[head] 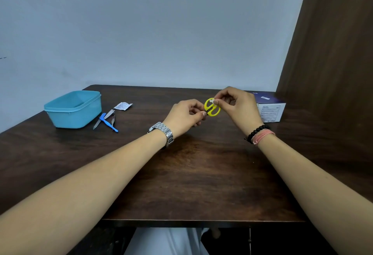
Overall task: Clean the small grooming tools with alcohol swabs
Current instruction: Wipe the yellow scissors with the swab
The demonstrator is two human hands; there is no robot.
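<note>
A: Right, where are the small yellow scissors [212, 107] at this point?

B: Up in the air over the middle of the tabletop [181, 174], held between both hands. The left hand [184, 117] is closed on the blade end, fingers pinched around the dark metal. The right hand [236, 106] pinches something small and pale, probably the swab, against the upper yellow loop.

A: How do you think they'll handle?

B: Light and stiff, I'd judge. Plastic loops, thin metal blades. The loops look smooth, so a wet swab may make them slippery. The safest hold is around the closed blades or the pivot, as the left hand has them, keeping fingertips off the edge.

A: And the other tools?

B: Lying well to the left, just beside the blue tub [73, 109]: a metal nail file [104, 119], a blue-handled tool [110, 124], and a small clipper-like piece I can't make out clearly. A torn white sachet [122, 106] sits just behind them. They're thin and flat, so they'd need lifting by an end.

A: Anything on the right?

B: A box [269, 109], partly behind the right hand.
</note>
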